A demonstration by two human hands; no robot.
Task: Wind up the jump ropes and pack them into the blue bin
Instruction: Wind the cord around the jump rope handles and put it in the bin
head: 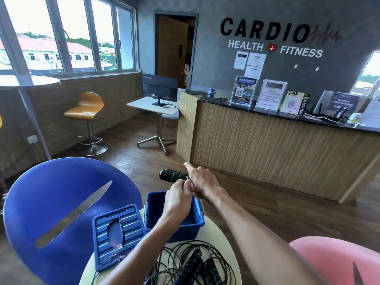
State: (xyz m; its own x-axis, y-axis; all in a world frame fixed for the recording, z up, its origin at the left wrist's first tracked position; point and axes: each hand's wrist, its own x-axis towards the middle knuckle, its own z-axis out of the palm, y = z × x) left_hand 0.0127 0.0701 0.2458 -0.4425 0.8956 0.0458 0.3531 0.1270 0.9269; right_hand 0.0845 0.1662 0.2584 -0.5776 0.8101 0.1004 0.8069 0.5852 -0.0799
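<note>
Head view: blue bin [156, 210] interior unclear.

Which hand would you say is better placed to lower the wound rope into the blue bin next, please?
Probably the right hand: it holds the black-and-green handle just beyond the blue bin, while the left hand seems busy pinching at the handle's end.

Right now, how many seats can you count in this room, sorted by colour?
Blue chair: 1
Pink chair: 1
Orange stool: 1
Total: 3
A yellow sliver at the left edge may be another seat; I cannot tell.
</note>
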